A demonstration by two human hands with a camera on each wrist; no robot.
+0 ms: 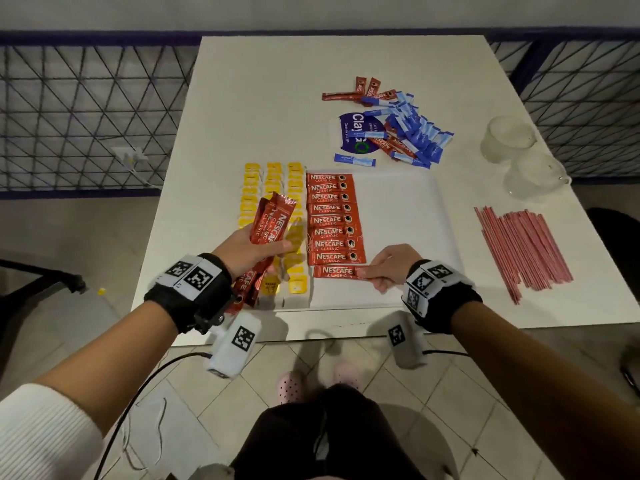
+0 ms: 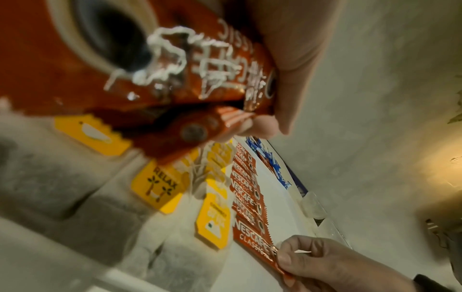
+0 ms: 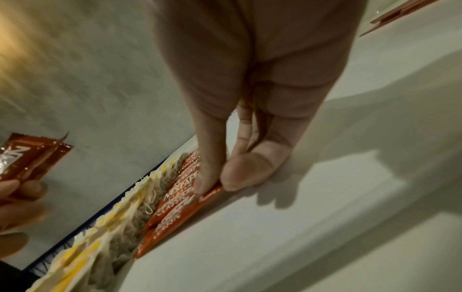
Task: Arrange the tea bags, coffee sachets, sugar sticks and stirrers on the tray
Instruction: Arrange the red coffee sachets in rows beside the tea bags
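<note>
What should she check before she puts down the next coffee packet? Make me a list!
1. Packet being placed lies flat at the near end of the coffee column: ok; the right hand pinches its end.
2. It lines up with the packets above: ok, roughly.
3. Left hand has spare packets ready: ok.
4. Room on the tray for another column: ok, bare to the right.
5. Tea bags undisturbed under the left hand: cannot tell, partly hidden.
6. Sugar sticks and stirrers on the tray: not ok, both off it.
</note>
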